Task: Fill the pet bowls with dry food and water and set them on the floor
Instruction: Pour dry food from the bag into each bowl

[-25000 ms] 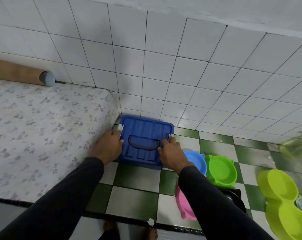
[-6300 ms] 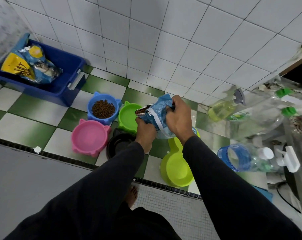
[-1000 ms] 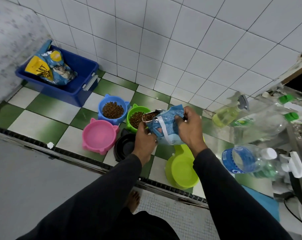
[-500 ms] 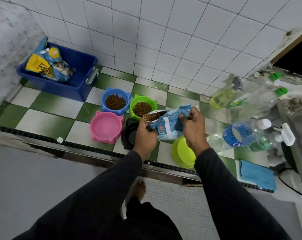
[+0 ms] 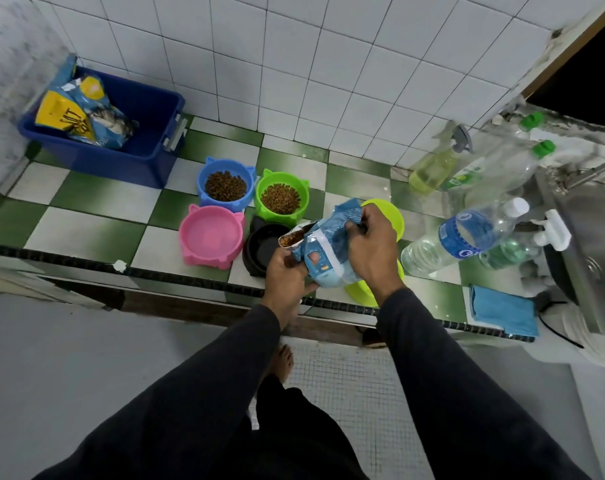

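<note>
Kibble bag (image 5: 323,251), a soft blue foil pouch with a pale band, is held above the checked green-and-white tiled counter (image 5: 86,216) by both hands. The left hand (image 5: 287,275) grips the pouch low near its torn mouth, fingers curled round the crinkled film, while the right hand (image 5: 370,247) pinches the upper rear corner and wraps over the body. The pouch's long axis runs from upper right down to lower left, so the open mouth, where brown pellets show, points left and slightly down toward the black bowl (image 5: 266,245), which lies directly below and just left of that mouth; the left hand is the nearer of the two to it. Judged from this alignment, the coming pour calls only for a further tilt of the rear corner, with little sideways travel. The black bowl looks glossy, round and shows no food. Just beside it on the left stands the pink bowl (image 5: 211,237), matte plastic with moulded cat ears, also without kibble. Behind these, the blue bowl (image 5: 225,183) and the green bowl (image 5: 282,197), of the same eared shape, each hold a heap of dry pellets. A lime double bowl (image 5: 387,211) is largely hidden behind the hands. To the right lie clear plastic water bottles (image 5: 464,233); a blue storage bin (image 5: 134,133) with a further food bag stands at the far left. No bowl holds water yet, as far as can be seen.
</note>
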Demonstrator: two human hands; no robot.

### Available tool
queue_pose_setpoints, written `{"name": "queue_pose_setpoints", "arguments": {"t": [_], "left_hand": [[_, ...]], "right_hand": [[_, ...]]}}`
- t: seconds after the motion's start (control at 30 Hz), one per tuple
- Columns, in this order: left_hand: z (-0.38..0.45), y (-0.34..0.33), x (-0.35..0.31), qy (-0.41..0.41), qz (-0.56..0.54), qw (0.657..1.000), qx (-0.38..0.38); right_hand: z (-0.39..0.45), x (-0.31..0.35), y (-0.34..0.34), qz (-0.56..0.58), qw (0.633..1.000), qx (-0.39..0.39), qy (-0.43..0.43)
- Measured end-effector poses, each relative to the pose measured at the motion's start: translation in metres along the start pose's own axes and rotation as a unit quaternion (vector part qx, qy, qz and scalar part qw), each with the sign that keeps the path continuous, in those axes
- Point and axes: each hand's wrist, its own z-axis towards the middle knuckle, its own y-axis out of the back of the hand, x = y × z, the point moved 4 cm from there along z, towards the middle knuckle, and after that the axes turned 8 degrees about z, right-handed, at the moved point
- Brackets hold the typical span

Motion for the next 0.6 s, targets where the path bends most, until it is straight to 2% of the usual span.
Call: {"name": "queue_pose_setpoints", "arguments": {"t": [0.2, 0.6], "left_hand": [[0.003, 0.0, 0.015, 0.063, -0.045, 0.997, 0.007], [0.015, 0.001, 0.023, 0.113, -0.073, 0.991, 0.018]], "right_hand": [[-0.005, 0.015, -0.015, -0.089, 0.994, 0.031, 0.052], [0.008, 0.024, -0.037, -0.21, 0.965, 0.123, 0.103]]}}
